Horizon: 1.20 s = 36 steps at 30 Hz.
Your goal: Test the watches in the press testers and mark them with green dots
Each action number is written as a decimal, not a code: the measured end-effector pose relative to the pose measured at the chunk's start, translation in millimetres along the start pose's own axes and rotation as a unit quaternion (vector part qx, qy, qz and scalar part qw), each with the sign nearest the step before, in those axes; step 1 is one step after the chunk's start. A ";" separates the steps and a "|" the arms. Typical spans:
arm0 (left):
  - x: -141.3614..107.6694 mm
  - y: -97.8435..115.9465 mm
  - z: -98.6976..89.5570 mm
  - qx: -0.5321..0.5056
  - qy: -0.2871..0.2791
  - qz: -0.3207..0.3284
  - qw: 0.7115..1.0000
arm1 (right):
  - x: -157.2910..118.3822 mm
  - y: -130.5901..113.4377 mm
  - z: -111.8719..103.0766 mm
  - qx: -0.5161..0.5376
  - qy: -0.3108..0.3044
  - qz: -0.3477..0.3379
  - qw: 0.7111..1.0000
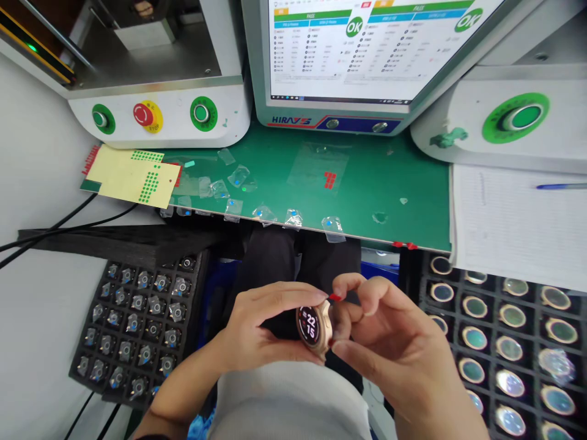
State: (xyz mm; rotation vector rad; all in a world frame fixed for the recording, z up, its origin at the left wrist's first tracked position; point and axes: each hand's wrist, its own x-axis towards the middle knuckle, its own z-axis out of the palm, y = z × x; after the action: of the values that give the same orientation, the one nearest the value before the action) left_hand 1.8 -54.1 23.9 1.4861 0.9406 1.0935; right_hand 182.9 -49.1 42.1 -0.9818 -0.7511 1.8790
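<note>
Head view, lower centre: left hand (pixel 257 330) is closed around a lit watch head (pixel 314 326), while right hand (pixel 389 333) pinches at its rim. Best to brace the case firmly and keep fingertips off the glass.

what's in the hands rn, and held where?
A round watch body, lit face showing. Left hand grips its rim; right hand fingertips pinch the opposite edge.

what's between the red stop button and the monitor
In the head view, one green button sits between the red stop button and the monitor, on the same white panel.
</note>
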 end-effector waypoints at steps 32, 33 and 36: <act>13.5 -3.6 25.4 -0.405 0.084 -0.227 0.882 | 12.7 39.2 -11.9 0.009 0.132 -0.104 0.986; 13.7 -2.0 26.6 -0.389 0.089 -0.222 0.889 | 12.1 39.1 -10.8 0.008 0.128 -0.108 0.986; 13.3 2.5 29.2 -0.337 0.098 -0.195 0.916 | 10.7 36.0 -8.0 0.006 0.115 -0.124 0.986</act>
State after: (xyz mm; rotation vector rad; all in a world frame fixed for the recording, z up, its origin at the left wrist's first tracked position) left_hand 33.7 -49.9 26.6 0.6026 0.8266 1.1218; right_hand 171.5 -54.7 5.9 -1.0268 -0.6876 1.5248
